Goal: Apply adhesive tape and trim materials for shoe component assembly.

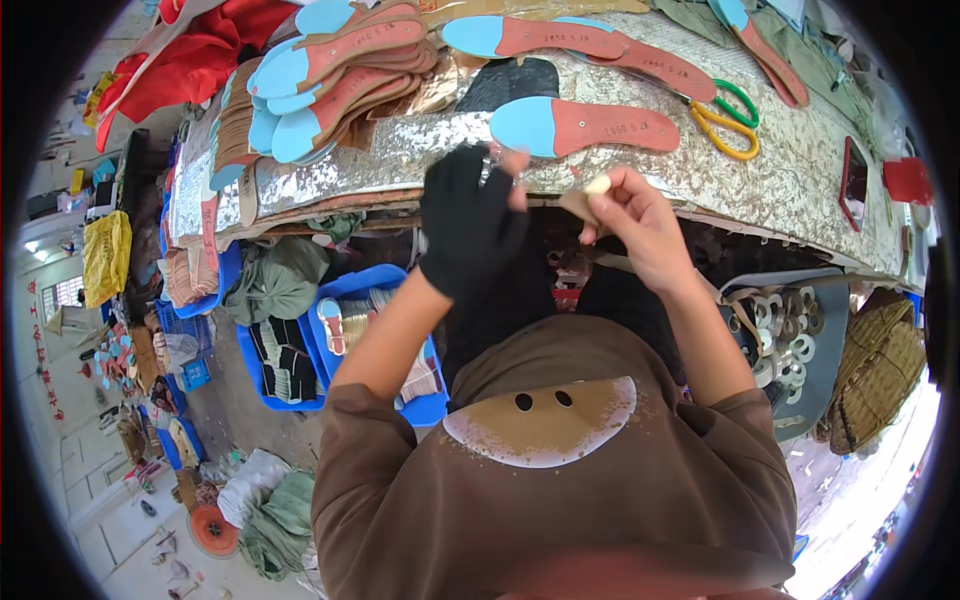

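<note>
My left hand (468,222), in a black glove with bare fingertips, is raised at the near edge of the worktable. Its fingertips are slightly blurred and apart, with nothing visible between them. Facing it, my bare right hand (640,222) pinches a small tan piece (577,206) between thumb and fingers. A pale yellow cover (597,185) sits at one fingertip. Just beyond both hands lies a blue and red insole (610,127), flat on the table. Further back, another insole (545,38) partly overlaps others.
A pile of insoles (345,80) stands at the table's left. Scissors (728,118) with green and yellow handles lie near a phone (853,185) at right. Below the table are blue crates (428,408) and a grey bin (835,350) of tape rolls. Red cloth (190,65) drapes far left.
</note>
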{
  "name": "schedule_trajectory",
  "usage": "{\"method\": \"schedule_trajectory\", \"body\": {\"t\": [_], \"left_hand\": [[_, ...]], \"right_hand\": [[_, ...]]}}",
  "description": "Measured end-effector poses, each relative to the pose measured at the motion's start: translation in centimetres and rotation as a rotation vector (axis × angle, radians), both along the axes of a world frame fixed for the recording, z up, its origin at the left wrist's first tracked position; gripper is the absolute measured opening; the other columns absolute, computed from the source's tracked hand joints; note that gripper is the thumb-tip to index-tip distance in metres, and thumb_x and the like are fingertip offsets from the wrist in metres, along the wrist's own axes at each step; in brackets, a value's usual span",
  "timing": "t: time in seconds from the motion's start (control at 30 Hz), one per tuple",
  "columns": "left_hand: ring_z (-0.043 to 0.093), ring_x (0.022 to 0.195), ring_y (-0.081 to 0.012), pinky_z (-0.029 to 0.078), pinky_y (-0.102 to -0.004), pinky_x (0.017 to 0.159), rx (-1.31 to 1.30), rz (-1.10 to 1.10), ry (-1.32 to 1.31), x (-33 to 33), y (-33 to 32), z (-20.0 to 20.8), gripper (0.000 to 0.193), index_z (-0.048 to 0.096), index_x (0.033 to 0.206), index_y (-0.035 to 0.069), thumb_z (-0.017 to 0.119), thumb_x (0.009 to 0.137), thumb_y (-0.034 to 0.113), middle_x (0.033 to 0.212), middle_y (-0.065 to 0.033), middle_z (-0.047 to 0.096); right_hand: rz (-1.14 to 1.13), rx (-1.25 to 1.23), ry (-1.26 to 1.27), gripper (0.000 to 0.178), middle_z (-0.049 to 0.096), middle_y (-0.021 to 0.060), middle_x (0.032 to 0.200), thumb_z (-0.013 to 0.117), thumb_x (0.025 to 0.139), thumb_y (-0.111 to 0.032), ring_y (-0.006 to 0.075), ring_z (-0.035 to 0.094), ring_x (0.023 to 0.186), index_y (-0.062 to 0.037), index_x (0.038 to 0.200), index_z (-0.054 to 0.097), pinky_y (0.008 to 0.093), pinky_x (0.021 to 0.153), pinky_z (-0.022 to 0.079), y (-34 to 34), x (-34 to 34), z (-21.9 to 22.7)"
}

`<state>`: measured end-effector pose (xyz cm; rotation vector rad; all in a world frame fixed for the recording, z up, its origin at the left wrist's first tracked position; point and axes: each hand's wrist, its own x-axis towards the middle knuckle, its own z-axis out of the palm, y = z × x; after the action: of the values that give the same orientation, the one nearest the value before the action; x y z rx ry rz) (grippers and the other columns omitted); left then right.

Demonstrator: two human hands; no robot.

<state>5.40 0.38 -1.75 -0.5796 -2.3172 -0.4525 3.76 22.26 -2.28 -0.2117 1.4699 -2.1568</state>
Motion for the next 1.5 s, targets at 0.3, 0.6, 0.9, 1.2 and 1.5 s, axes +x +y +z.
{"method": "schedule_trajectory", "body": {"t": [0.3, 0.6, 0.9, 1.2, 1.5], "left_hand": [[0.066, 0.087, -0.0305, 0.051, -0.0378, 0.076, 0.323, -0.021, -0.407, -6.1, 1.4, 1.8, 0.025, 0.063, 0.107, 0.005, 0.068, 0.085, 0.016, 0.097, -0.0123, 0.067], [0.068, 0.082, -0.0232, 0.051, -0.0312, 0.075, 0.674, -0.165, -0.413, -4.1, 1.4, 1.0, 0.037, 0.060, 0.120, 0.008, 0.063, 0.084, 0.001, 0.093, -0.0095, 0.069], [0.066, 0.076, -0.0316, 0.051, -0.0382, 0.067, 0.607, -0.100, -0.248, -4.2, 1.6, 0.5, 0.058, 0.050, 0.136, 0.016, 0.066, 0.082, 0.004, 0.083, -0.0122, 0.066], [0.064, 0.075, -0.0241, 0.050, -0.0317, 0.073, 0.433, -0.039, -0.211, -4.3, 1.5, -0.8, 0.018, 0.063, 0.104, 0.003, 0.064, 0.086, 0.005, 0.081, -0.0096, 0.066], [0.067, 0.072, -0.0232, 0.051, -0.0311, 0.068, 0.499, -0.038, -0.221, -3.6, 1.7, -0.4, 0.007, 0.067, 0.090, 0.002, 0.068, 0.086, 0.008, 0.082, -0.0118, 0.069]], "right_hand": [[0.013, 0.287, 0.494, 0.017, 0.064, -0.0003, 0.090, 0.066, 0.091, -0.008, 0.0023, 0.058, 0.072, -0.0043, 0.103, 0.055, 0.0170, 0.060, 0.044, 0.4, -9.7, 5.1], [0.239, 0.445, 0.535, 0.018, 0.068, 0.0030, 0.097, 0.069, 0.089, -0.010, 0.0088, 0.065, 0.093, -0.0002, 0.104, 0.065, 0.0233, 0.084, 0.050, -0.4, -11.6, 5.2], [0.259, 0.447, 0.518, 0.022, 0.070, 0.0070, 0.096, 0.071, 0.088, -0.011, 0.0119, 0.067, 0.088, 0.0022, 0.104, 0.067, 0.0251, 0.082, 0.053, -1.7, -11.4, 5.1], [0.203, 0.777, 1.083, 0.018, 0.057, -0.0024, 0.084, 0.070, 0.088, -0.013, 0.0058, 0.053, 0.073, 0.0010, 0.097, 0.065, 0.0227, 0.065, 0.043, -2.5, -9.6, 7.4], [0.405, 0.646, 0.711, 0.017, 0.048, -0.0053, 0.077, 0.070, 0.090, -0.018, 0.0037, 0.043, 0.067, -0.0016, 0.090, 0.065, 0.0214, 0.062, 0.037, 1.3, -13.0, 6.7]]}}
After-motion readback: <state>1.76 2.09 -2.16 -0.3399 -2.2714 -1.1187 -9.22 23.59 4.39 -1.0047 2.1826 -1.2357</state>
